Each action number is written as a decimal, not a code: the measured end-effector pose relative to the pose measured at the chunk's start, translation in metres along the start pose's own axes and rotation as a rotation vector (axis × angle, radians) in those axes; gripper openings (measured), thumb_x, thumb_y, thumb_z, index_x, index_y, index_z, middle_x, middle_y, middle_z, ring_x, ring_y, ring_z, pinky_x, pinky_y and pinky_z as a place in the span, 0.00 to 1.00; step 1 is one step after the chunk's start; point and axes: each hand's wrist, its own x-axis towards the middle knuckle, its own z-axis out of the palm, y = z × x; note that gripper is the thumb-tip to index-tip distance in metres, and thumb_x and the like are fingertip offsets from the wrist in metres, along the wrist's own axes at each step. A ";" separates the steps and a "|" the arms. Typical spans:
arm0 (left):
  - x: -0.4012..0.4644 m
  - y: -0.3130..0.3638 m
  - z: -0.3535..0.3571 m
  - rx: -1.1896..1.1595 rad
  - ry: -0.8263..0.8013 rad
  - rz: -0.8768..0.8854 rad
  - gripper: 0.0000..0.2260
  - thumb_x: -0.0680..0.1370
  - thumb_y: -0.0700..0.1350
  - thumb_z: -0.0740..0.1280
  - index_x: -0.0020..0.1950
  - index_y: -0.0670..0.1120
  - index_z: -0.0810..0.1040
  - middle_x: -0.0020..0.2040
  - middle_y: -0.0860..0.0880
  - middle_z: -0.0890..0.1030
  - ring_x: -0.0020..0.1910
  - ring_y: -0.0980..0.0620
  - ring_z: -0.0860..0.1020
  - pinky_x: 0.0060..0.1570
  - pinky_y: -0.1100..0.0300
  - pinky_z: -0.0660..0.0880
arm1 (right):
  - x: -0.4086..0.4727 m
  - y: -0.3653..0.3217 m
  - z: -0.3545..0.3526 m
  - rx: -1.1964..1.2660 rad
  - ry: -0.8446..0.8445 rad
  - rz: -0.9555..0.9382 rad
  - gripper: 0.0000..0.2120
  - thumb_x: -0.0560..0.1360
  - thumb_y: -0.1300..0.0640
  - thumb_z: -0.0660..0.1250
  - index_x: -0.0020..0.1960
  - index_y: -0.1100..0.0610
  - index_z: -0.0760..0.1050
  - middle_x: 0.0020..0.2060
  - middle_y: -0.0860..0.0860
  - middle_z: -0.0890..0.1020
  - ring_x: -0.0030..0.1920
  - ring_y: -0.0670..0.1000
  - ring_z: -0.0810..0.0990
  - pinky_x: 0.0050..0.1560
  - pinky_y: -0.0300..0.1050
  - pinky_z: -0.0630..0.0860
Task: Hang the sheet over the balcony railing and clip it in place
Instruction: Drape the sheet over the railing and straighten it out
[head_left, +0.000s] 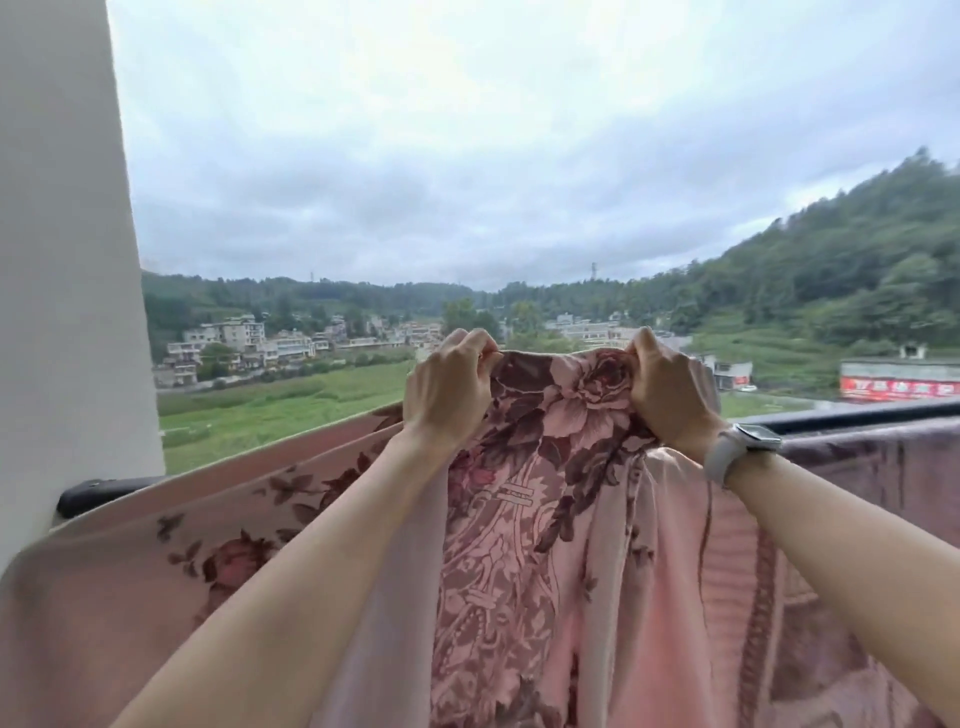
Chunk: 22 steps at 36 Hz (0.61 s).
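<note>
Two hands are up at chest height here, and both are busy with the same stretch of cloth: the left hand (449, 384) pinches the top edge of the pink sheet with its dark rose-and-vine print (535, 467), fingers curled tight over the hem, while the right hand (670, 395), the one with a pale-strapped smartwatch (740, 447) on its wrist, bunches a gathered fold of that same edge in its fist. Between them the hem sags in a shallow curve, which says soft, limp fabric with no stiffness of its own. Below the grip the sheet falls in long loose folds toward the bottom of the view, and off to the left a broad panel of it lies draped over the black balcony railing (98, 493), right up near the white wall pillar (62, 260). On the right the rail (857, 413) runs on, bare along its top, with dull purplish cloth hanging just below it. My read is that this looks light for its size but bulky, apt to slide off a smooth rail and to catch any breeze up here, so the hem is the place to hold, hands spread wider to pull it taut. No clips are in view.
</note>
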 end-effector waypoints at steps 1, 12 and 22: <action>0.000 0.008 0.011 -0.005 -0.007 -0.007 0.06 0.78 0.42 0.63 0.52 0.42 0.77 0.49 0.46 0.81 0.39 0.50 0.78 0.37 0.63 0.71 | -0.003 0.011 -0.003 -0.001 0.008 -0.003 0.05 0.79 0.63 0.54 0.50 0.63 0.67 0.31 0.58 0.76 0.27 0.53 0.70 0.28 0.42 0.64; 0.019 0.111 0.107 -0.135 0.066 -0.080 0.05 0.78 0.44 0.63 0.50 0.45 0.78 0.48 0.50 0.81 0.40 0.55 0.74 0.37 0.68 0.66 | 0.010 0.154 -0.035 0.073 0.066 -0.136 0.06 0.77 0.62 0.60 0.50 0.65 0.70 0.27 0.61 0.78 0.23 0.56 0.73 0.23 0.36 0.55; 0.043 0.248 0.226 -0.325 -0.072 -0.047 0.05 0.78 0.44 0.64 0.51 0.45 0.77 0.49 0.50 0.81 0.43 0.53 0.77 0.42 0.61 0.71 | 0.003 0.326 -0.068 -0.079 0.092 0.122 0.05 0.78 0.61 0.55 0.48 0.62 0.69 0.28 0.61 0.78 0.26 0.57 0.73 0.27 0.43 0.61</action>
